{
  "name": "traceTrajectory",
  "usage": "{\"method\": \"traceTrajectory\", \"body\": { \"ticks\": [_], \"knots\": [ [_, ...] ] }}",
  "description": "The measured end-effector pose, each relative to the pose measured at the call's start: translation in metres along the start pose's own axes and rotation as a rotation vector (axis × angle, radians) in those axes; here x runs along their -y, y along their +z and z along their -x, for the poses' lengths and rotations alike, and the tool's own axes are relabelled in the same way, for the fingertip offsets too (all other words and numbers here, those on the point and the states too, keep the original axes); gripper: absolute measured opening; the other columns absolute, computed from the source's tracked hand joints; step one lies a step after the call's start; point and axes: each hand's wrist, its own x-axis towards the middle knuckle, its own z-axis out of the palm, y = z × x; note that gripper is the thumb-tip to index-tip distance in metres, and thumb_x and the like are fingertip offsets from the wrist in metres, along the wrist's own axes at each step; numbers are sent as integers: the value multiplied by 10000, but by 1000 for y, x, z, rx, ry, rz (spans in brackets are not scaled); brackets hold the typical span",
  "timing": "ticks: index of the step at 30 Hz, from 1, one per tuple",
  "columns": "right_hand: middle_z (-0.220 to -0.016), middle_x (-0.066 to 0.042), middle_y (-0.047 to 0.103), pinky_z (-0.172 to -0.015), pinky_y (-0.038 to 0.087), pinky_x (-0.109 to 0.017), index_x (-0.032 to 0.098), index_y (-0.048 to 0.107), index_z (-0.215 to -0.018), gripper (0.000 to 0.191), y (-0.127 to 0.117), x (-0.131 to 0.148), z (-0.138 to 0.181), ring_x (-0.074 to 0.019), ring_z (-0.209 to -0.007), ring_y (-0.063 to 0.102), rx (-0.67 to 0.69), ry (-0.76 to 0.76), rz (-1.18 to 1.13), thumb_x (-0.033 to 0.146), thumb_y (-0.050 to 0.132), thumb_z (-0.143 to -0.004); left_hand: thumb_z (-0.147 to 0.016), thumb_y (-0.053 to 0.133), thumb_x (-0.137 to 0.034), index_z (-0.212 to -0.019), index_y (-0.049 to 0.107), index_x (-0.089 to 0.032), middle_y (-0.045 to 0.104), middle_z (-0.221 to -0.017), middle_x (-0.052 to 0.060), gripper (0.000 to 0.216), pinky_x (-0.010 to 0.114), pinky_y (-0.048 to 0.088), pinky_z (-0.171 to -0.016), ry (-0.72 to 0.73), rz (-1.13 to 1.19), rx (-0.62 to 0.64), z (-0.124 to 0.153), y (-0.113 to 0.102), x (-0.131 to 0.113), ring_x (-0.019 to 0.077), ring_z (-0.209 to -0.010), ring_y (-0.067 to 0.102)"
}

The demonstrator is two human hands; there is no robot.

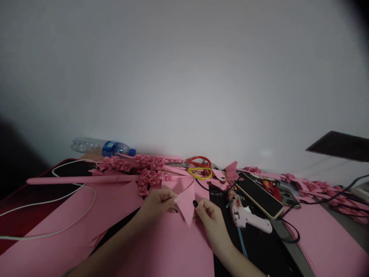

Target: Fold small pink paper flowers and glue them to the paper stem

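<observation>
Both of my hands hold one folded piece of pink paper (186, 200) just above the table. My left hand (159, 202) pinches its left edge with the fingers closed. My right hand (210, 216) pinches the right edge, a dark-painted thumbnail showing. The paper's point hangs downward between the two hands. Under them lie large pink sheets (161, 246) spread over the table.
Pink paper flowers (144, 171) are piled behind the hands, beside a long pink paper roll (80, 179). Red and yellow scissors (198, 167), a pink glue gun (248, 217), a phone (261, 196), a lying water bottle (100, 147) and a white cable (72, 192) surround them.
</observation>
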Motion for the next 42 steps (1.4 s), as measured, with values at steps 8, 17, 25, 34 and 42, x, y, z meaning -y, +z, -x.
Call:
{"method": "traceTrajectory", "body": {
  "ticks": [8,17,25,34,42],
  "knots": [
    [-513,19,503,-526,365,-255,181,555,-544,489,1,1,0,-137,-521,460,78,-17,112,566,607,-841,-681,782,-446,-746,702,-147,762,-745,56,316,296,547,-698,-11,3,21,-2,0,7,202,-706,719],
    [-568,-8,582,-578,395,-271,174,583,-602,471,1,0,-1,-154,-558,526,180,-6,106,571,597,-855,-612,801,-505,-705,682,-160,753,-689,47,377,322,554,-706,-35,53,-50,-2,0,-2,207,-683,713],
    [-576,-29,628,-583,414,-268,153,656,-610,510,3,3,0,-155,-564,556,218,-12,81,569,562,-890,-613,809,-501,-701,682,-156,755,-693,49,378,313,560,-694,-36,55,-44,-1,2,-1,204,-681,716],
    [-504,-10,628,-490,391,-229,166,592,-564,488,4,2,0,-111,-444,501,185,44,63,578,637,-821,-621,802,-574,-763,712,-153,774,-750,64,453,318,562,-748,-15,101,-108,-4,-3,4,223,-768,729],
    [-544,-7,628,-497,403,-235,163,605,-617,439,5,-2,0,-111,-457,530,203,96,-14,563,682,-779,-593,832,-530,-733,708,-159,746,-722,47,414,303,560,-732,21,148,-252,-4,-8,-3,194,-724,700]
  ]
}}
